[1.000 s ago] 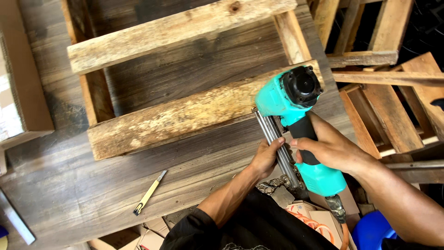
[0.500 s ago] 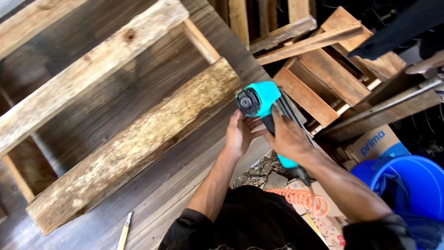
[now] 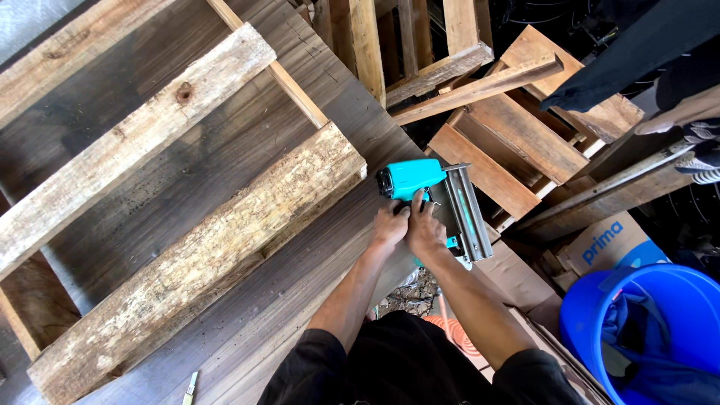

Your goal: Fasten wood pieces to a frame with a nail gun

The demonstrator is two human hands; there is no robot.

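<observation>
We grip the turquoise nail gun [image 3: 420,180] with our left hand [image 3: 390,225] and right hand [image 3: 424,229], beside the rough wooden beam [image 3: 202,262].

clothing: black short-sleeved shirt | forearms: bare | hands: 2, no gloves

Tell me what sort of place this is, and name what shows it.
Most likely a woodworking or pallet-building workshop. Rough weathered planks lie on a dark wooden workbench, both hands grip a teal nail gun, and scrap timber pieces are piled beside the bench.
</observation>
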